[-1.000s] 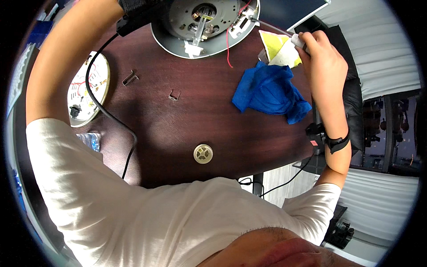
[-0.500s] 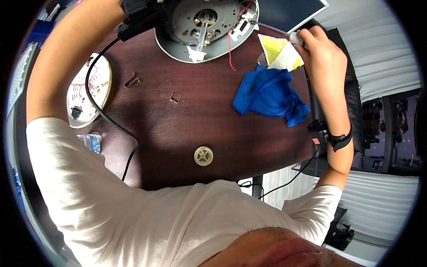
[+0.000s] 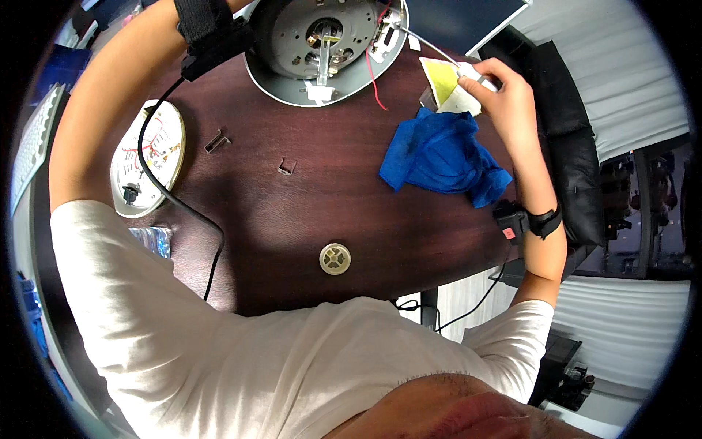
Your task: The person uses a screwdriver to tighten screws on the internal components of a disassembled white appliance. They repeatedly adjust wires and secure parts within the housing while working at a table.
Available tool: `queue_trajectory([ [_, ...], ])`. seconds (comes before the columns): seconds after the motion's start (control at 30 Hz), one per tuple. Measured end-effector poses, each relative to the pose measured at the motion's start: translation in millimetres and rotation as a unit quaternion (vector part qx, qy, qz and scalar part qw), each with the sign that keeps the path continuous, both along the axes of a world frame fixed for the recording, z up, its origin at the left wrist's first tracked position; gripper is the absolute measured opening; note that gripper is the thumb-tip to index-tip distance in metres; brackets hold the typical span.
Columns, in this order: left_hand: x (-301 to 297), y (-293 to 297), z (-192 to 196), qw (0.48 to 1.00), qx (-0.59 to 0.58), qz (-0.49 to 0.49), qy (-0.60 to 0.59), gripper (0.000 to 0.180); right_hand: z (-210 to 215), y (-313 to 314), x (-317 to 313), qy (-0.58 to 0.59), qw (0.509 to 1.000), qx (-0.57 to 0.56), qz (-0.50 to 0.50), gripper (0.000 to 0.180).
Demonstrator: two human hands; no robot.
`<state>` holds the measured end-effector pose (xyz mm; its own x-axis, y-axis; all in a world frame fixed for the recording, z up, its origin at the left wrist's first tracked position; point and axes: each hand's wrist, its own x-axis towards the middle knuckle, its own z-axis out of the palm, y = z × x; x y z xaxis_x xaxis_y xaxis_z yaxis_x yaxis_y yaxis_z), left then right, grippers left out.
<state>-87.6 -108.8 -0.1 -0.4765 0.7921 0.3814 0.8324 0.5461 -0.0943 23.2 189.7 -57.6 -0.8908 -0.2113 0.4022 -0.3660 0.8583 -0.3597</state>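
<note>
My right hand (image 3: 503, 94) is closed round the pale handle of a screwdriver (image 3: 433, 48). Its thin metal shaft slants up and left, and the tip meets a white bracket (image 3: 385, 38) at the right side of a round grey housing (image 3: 292, 89). Inside the housing are a clear upright part (image 3: 324, 62) and a red wire (image 3: 371, 77). My left forearm reaches to the housing's left side; the hand itself lies past the top edge. Below my right hand sit a yellow-and-white paper piece (image 3: 443, 77) and a crumpled blue cloth (image 3: 442, 154).
On the dark wooden table (image 3: 292, 219) lie two small metal clips, one left (image 3: 218, 140) and one mid-table (image 3: 287, 167), and a round slotted cream disc (image 3: 335, 259). A white cover with wiring (image 3: 148, 161) rests at the left, crossed by a black cable (image 3: 191, 208).
My right hand has shifted slightly left and down with the screwdriver, whose shaft now slants more steeply. The housing and my left forearm appear a little further left as the view shifts.
</note>
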Motion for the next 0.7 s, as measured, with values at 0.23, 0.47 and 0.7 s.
queue_trajectory([
  [0.23, -3.3, -5.0, 1.5, 0.998, 0.038, -0.002, -0.045, 0.021, -10.5, 3.3, -4.0, -0.163, 0.972, -0.171, 0.009, 0.023],
  [0.47, -5.2, 4.8, -2.3, 0.997, 0.038, 0.015, -0.062, 0.021, -16.9, 0.0, 26.3, 0.041, 0.993, 0.103, 0.033, 0.024],
  [0.7, 8.9, 10.3, -3.1, 0.997, 0.044, 0.027, -0.061, 0.022, -29.6, 10.4, 30.3, 0.030, 0.994, 0.099, 0.029, 0.024],
])
